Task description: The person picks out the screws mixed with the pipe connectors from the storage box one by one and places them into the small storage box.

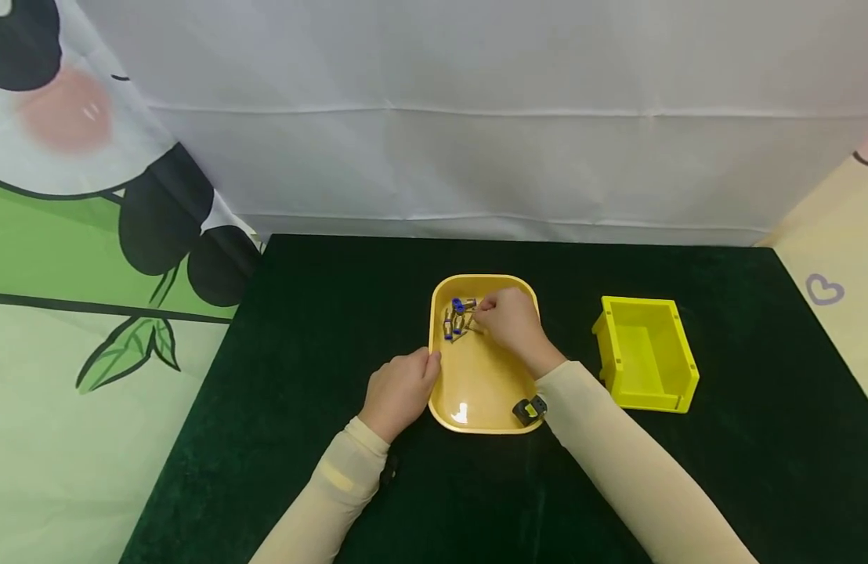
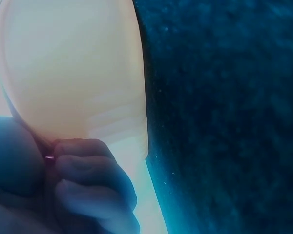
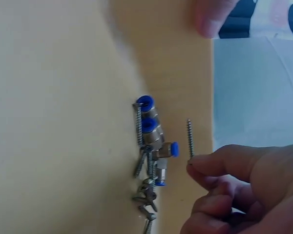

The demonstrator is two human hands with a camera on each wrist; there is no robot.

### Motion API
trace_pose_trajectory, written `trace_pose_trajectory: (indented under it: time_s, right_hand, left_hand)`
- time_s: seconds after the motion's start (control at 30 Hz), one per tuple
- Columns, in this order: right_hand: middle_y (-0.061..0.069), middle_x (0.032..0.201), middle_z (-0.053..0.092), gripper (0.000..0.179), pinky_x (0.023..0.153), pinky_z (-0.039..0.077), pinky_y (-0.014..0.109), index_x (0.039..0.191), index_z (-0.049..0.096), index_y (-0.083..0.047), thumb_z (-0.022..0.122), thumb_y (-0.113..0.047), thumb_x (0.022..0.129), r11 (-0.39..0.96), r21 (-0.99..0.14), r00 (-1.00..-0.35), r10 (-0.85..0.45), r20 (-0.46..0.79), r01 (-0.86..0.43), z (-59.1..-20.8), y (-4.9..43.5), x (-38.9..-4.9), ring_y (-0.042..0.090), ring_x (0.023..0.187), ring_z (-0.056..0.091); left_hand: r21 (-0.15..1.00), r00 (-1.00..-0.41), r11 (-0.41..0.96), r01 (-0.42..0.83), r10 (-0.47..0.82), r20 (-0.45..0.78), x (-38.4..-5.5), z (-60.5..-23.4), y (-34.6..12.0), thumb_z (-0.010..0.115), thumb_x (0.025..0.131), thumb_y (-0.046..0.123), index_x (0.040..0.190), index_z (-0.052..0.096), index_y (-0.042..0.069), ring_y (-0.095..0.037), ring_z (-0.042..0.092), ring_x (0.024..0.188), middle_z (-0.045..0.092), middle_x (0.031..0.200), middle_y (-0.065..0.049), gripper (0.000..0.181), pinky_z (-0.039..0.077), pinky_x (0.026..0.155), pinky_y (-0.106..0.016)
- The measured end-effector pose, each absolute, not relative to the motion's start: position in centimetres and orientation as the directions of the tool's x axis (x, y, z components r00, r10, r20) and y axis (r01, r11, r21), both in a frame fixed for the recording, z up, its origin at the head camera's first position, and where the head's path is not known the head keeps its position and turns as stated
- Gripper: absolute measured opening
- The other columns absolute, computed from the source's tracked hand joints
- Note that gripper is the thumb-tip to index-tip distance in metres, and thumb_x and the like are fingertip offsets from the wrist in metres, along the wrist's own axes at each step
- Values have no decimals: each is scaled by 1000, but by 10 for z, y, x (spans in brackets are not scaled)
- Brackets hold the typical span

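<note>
My right hand is over the upper part of a yellow-orange tray. Between thumb and index finger it pinches a thin threaded screw, clearly seen in the right wrist view. Beside that hand in the tray lies a small pile of metal pneumatic fittings with blue collars, mixed with several loose screws. My left hand grips the tray's left rim, the thumb at its edge. In the left wrist view its curled fingers lie against the tray's side.
A bright yellow open bin stands on the dark green tabletop, to the right of the tray. Behind the table hangs a white cloth, and a printed cartoon cloth covers the left side.
</note>
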State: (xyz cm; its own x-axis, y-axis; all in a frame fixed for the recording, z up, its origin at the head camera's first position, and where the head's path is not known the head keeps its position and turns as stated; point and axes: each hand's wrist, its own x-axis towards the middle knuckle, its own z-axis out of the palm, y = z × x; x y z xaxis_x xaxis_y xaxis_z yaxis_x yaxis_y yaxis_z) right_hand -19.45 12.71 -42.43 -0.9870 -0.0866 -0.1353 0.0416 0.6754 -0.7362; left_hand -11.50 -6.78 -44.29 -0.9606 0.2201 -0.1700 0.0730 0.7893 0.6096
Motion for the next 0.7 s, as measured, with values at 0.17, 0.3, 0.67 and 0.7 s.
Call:
trace_pose_trajectory:
  time_s: [0.17, 0.3, 0.67, 0.7]
  right_hand:
    - [8, 82, 70, 18, 57, 49, 24, 91, 75, -5, 68, -20, 93, 603, -794, -987, -68, -148, 78, -415, 129, -191, 16, 66, 59]
    - [7, 88, 71, 18, 63, 54, 27, 91, 76, -10, 70, -26, 93, 538, -839, -987, -76, -142, 79, -402, 134, -189, 26, 79, 65]
    - [6, 93, 71, 19, 70, 55, 29, 97, 76, -11, 71, -29, 93, 439, -893, -992, -26, -121, 98, -366, 170, -172, 24, 81, 63]
    - [9, 93, 70, 19, 71, 54, 29, 97, 77, -10, 71, -28, 93, 442, -892, -994, -12, -106, 90, -365, 176, -171, 25, 78, 61]
  left_hand:
    - [615, -960, 785, 73, 223, -171, -115, -445, -67, 36, 107, 38, 93, 61, 16, -15, 55, 50, 56, 64, 2, 36, 46, 49, -31]
    - [621, -963, 780, 74, 217, -158, -115, -447, -66, 37, 107, 38, 92, 60, 17, -15, 54, 49, 55, 63, 2, 34, 45, 48, -32]
    - [610, -970, 791, 55, 187, -155, -118, -448, -63, 37, 107, 40, 90, 60, 17, -17, 53, 49, 53, 62, 0, 36, 42, 47, -32]
    - [608, -970, 792, 48, 182, -160, -118, -449, -63, 37, 107, 40, 90, 60, 17, -17, 53, 49, 53, 62, 0, 36, 42, 47, -32]
